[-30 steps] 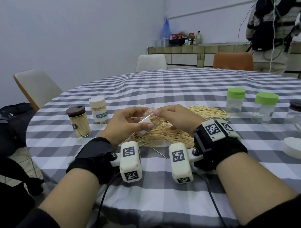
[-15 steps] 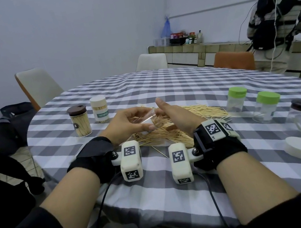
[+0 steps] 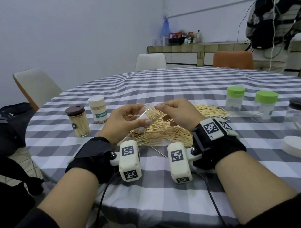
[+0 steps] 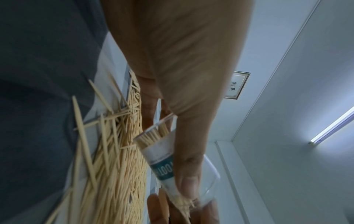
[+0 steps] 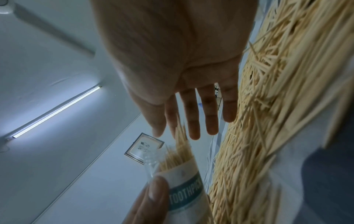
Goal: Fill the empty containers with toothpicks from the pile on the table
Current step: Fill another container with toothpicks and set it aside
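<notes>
1. Our left hand [image 3: 125, 119] grips a clear labelled container [image 4: 162, 157], tilted above the toothpick pile [image 3: 167, 130] on the table [image 3: 162, 92].
2. Our right hand [image 3: 176, 112] fingers [image 5: 193, 121] lie straight at its mouth, against a bundle of toothpicks [image 5: 180, 145].

The jar [image 5: 184, 180] held in the left hand [image 5: 147, 201] has a white label with a teal band reading "TOOTHPICK" in pale capitals, the last letter running off the curve. In the left wrist view the same band [image 4: 162, 169] shows only "TOOT" before the thumb covers the rest.

A white-lidded jar [image 3: 98, 110] standing on the tabletop [image 3: 181, 93] has a teal band reading "TOOTHPICK".

The right wrist marker block [image 3: 211, 129] carries a small "R1" under its black-and-white square code.

A framed picture [image 5: 144, 147] on the wall bears dark brush characters, too blurred to read.
</notes>
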